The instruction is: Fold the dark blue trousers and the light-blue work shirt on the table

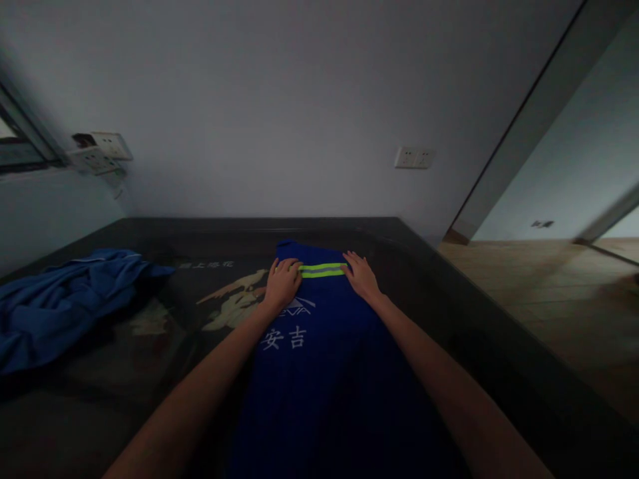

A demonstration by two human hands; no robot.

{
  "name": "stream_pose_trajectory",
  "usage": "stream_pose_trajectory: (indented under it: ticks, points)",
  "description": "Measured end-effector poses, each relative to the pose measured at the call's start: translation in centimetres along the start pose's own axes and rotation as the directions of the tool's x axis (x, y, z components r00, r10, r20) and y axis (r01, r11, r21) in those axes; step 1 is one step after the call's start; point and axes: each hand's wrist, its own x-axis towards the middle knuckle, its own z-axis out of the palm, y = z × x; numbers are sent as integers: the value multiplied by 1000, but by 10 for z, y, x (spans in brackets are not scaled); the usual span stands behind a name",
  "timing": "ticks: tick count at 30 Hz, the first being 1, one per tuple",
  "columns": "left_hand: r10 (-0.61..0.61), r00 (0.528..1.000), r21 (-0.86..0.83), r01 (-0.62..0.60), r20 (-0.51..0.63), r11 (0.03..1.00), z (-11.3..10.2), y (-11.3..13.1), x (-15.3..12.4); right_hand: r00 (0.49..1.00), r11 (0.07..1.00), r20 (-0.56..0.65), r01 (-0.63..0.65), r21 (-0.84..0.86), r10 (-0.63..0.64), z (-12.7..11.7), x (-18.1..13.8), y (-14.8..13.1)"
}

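Observation:
A dark blue garment [319, 372] with white lettering and a yellow-green reflective stripe [322, 269] lies folded lengthwise on a dark glossy table [479, 346], running away from me. My left hand [282, 283] rests on its far end at the left tip of the stripe, fingers curled down onto the cloth. At the stripe's right tip lies my right hand [360, 275], fingers stretched out flat on the fabric. Both forearms reach forward along the garment's two sides.
A crumpled lighter blue garment [64, 303] lies at the table's left side. The table meets a grey wall with sockets [413, 158] and a switch box [97, 152]. Wooden floor [549, 286] and a doorway lie to the right.

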Motion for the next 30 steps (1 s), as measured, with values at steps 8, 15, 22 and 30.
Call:
stream_pose_trajectory:
  ticks: [8, 15, 22, 30]
  points:
    - [270, 947, -168, -241, 173, 956, -52, 44, -83, 960, 969, 157, 211, 126, -230, -55, -120, -45]
    - [345, 898, -58, -343, 275, 938, -49, 45, -147, 851, 928, 379, 367, 66, -364, -48, -190, -58]
    - [347, 896, -3, -361, 276, 933, -47, 39, -146, 829, 904, 385, 427, 31, -405, -49, -195, -52]
    - [347, 893, -39, -351, 287, 935, -50, 40, -146, 811, 901, 425, 433, 28, -403, -49, -197, -48]
